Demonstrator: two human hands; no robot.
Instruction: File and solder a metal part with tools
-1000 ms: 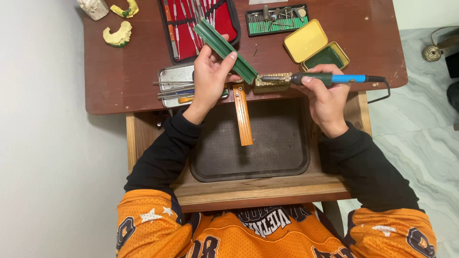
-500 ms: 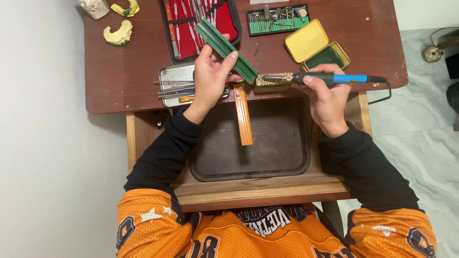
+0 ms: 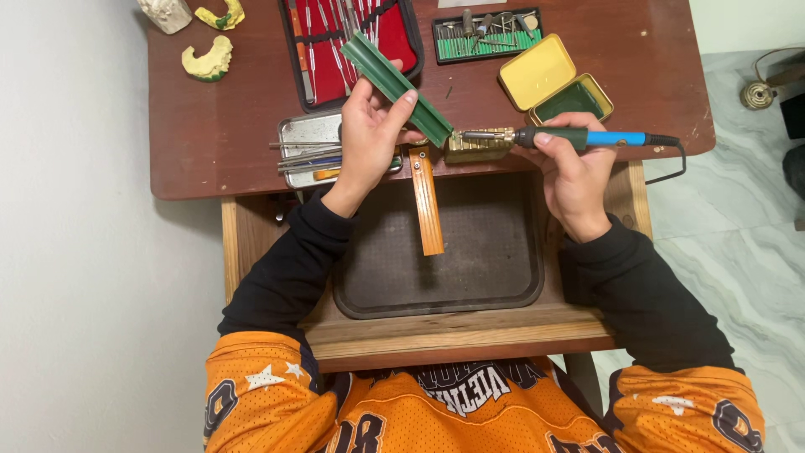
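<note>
Surface: dark brown wooden worktop [image 3: 210, 134], black tray below my wrists.
Left hand [image 3: 369, 138]: closed around long green wax stick [image 3: 396, 86], angled up, away from me.
Right hand [image 3: 579, 168]: gripping blue-handled electric heating pen [image 3: 579, 137], tip at the stick's lower end.
Technique: I'd judge light, steady tip contact best, wrists braced.

The red tool case [image 3: 352, 42] is cut off by the top edge.
</note>
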